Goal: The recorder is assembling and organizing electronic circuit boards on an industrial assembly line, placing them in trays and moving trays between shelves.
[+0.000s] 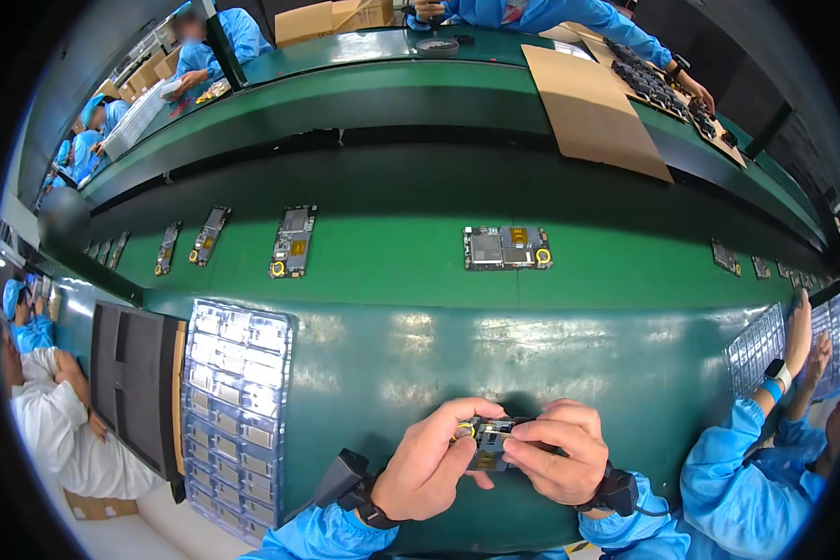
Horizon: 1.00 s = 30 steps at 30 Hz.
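Low in the middle of the view, just above the bench, I hold a small circuit board with a gold-coloured patch and a yellow ring at its left end. My left hand grips that left end between thumb and fingers. At the right end, the thumb and fingers of my right hand are closed on the board. Whether a small loose part sits between those fingertips is hidden. Left of my hands lies a clear plastic tray with rows of small silvery metal plates in its pockets.
Beyond the bench, a green belt carries similar boards, among them one board straight ahead and another further left. A black foam-lined tray stands at far left. Co-workers sit on both sides; a sleeved arm is close at right.
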### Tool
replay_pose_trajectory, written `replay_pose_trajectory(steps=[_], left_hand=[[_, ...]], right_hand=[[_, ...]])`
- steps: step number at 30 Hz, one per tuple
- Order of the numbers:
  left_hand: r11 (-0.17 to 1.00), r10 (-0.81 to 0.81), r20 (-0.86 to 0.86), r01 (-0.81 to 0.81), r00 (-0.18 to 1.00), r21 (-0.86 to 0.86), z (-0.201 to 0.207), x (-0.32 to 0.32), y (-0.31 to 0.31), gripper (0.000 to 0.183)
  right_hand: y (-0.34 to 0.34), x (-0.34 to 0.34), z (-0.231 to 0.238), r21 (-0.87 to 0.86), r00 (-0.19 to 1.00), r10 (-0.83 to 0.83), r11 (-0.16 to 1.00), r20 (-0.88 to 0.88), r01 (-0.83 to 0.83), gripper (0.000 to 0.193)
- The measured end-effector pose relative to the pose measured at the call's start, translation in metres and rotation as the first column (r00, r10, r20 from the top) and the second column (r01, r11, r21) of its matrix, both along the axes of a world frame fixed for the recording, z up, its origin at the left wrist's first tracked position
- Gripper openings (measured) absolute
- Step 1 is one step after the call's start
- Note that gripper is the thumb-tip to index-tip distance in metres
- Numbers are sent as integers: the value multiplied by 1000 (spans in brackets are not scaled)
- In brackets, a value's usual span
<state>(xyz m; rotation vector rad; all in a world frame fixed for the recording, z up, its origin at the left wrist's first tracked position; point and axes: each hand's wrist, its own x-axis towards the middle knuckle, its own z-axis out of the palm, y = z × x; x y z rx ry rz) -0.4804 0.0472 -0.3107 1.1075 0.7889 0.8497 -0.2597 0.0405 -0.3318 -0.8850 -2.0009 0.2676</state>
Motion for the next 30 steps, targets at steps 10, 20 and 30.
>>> replay_pose_trajectory(steps=[10,20,30], left_hand=[[999,0,-44,2,999,53,-1,2,-5,36],[992,62,-65,-54,996,115,-4,10,-6,29],[971,129,-111,-102,985,216,-6,13,-7,23]], right_hand=[[-1,-1,0,0,1000,-7,1000,-3,7,37],[-3,-4,0,56,998,-56,997,2,56,33],[-6,-6,-3,75,998,-64,995,5,63,35]])
